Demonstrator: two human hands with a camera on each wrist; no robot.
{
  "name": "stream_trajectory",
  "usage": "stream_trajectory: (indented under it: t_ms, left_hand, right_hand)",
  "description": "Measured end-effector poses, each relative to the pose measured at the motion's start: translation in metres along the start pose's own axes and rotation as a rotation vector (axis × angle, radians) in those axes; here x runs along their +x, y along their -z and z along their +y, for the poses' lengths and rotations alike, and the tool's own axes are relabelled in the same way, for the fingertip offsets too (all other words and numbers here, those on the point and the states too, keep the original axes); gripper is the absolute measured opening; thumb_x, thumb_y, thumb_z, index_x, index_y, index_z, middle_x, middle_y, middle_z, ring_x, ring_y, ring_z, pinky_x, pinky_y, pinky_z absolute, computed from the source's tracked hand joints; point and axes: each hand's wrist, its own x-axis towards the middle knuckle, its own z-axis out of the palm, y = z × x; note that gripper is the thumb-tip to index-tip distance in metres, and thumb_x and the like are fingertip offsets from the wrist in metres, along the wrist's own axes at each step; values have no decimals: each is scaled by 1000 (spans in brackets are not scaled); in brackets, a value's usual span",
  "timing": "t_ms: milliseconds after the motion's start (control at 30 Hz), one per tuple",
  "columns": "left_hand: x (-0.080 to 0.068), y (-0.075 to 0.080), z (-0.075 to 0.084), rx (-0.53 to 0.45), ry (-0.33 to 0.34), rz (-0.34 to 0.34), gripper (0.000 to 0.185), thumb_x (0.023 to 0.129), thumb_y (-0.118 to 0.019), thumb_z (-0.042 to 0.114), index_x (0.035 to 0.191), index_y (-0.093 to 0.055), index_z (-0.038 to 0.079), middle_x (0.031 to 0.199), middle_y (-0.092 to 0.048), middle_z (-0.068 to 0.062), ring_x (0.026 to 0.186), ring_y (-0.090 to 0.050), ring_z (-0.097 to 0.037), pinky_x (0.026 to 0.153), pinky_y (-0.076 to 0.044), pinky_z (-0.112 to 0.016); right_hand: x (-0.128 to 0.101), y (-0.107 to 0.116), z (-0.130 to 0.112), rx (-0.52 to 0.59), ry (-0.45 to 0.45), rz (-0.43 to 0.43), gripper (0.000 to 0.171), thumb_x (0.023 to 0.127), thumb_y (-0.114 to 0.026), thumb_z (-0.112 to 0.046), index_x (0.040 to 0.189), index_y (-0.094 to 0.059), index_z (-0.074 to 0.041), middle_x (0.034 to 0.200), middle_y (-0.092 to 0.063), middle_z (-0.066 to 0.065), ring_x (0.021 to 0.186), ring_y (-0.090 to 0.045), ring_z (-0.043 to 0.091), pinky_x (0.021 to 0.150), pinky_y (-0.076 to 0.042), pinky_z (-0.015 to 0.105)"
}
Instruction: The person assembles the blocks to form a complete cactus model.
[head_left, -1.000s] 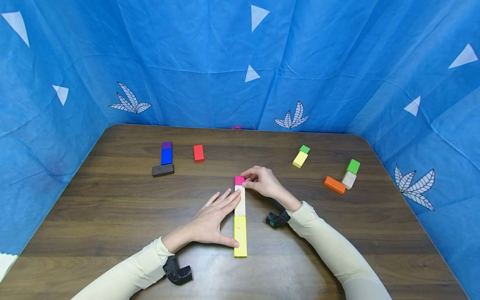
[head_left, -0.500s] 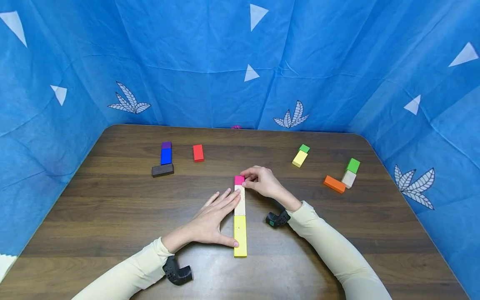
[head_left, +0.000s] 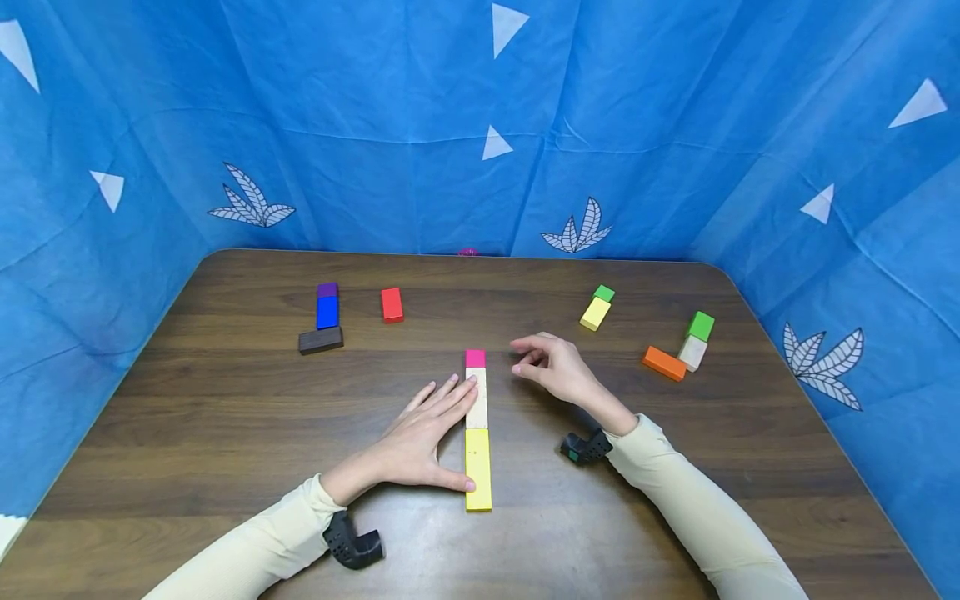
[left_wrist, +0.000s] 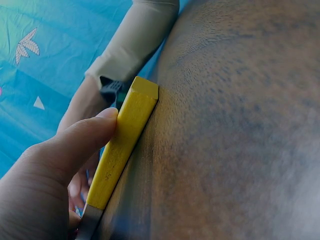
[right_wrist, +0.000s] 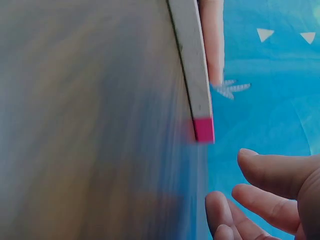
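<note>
A straight row of blocks runs away from me on the table: a long yellow block (head_left: pixel 478 468) nearest, a cream-white block (head_left: pixel 478 408) in the middle and a small pink block (head_left: pixel 476 358) at the far end. My left hand (head_left: pixel 416 446) lies along the row's left side with fingers spread, fingertips at the white block. Its thumb tip rests against the yellow block (left_wrist: pixel 122 135), as the left wrist view shows. To the right of the pink block, my right hand (head_left: pixel 558 367) hovers apart from it, holding nothing, its fingers loosely bent.
At the back left are a purple block (head_left: pixel 327 289), a blue block (head_left: pixel 327 312), a dark block (head_left: pixel 321 340) and a red block (head_left: pixel 392 305). Green and pale yellow blocks (head_left: pixel 595 314) lie back right. Farther right sit orange (head_left: pixel 663 363), white (head_left: pixel 692 352) and green (head_left: pixel 701 325) blocks.
My right hand has let go of the pink block and moved off to the right. The left hand stays at the row, and the pink block remains at its far end.
</note>
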Motion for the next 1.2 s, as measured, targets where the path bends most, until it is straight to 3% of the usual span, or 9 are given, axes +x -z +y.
stream_trajectory:
  t_ms: [500, 767, 933, 1033, 1200]
  left_hand:
    - [-1, -4, 0, -7, -5, 22, 112, 59, -50, 79, 141, -23, 8, 148, -18, -2, 135, -17, -27, 106, -14, -49]
    - [1, -2, -1, -1, -1, 20, 112, 59, -49, 80, 141, -22, 9, 149, -17, -1, 135, -16, -26, 107, -14, -48]
    - [1, 0, -1, -7, -2, 15, 112, 59, -50, 80, 141, -22, 9, 149, -17, -2, 135, -16, -27, 107, -14, -48]
    - [1, 1, -1, -6, -1, 15, 112, 59, -50, 79, 141, -22, 9, 149, -17, -2, 135, -16, -26, 107, -13, -48]
    - [1, 0, 0, -7, -1, 17, 112, 59, -50, 79, 141, -22, 9, 149, -17, -2, 135, -16, -27, 106, -14, -49]
  right_hand:
    - [-48, 57, 29, -125, -124, 151, 40, 80, -66, -28, 115, -59, -11, 99, -60, 7, 76, -55, 13, 65, -47, 26]
    - [-80, 95, 59, -215, -165, 437, 40, 78, -68, -27, 113, -61, -9, 96, -60, 12, 79, -59, 17, 64, -48, 25]
    - [-103, 110, 108, -285, -247, 557, 43, 76, -67, -38, 110, -63, -14, 96, -58, 8, 72, -54, -3, 58, -43, 16]
    - [-111, 114, 109, -294, -323, 567, 45, 76, -66, -41, 111, -63, -11, 95, -58, 10, 73, -53, 2, 56, -38, 19]
    - [-116, 114, 86, -268, -435, 534, 42, 80, -63, -33, 111, -60, -4, 93, -59, 15, 79, -51, 22, 59, -33, 29]
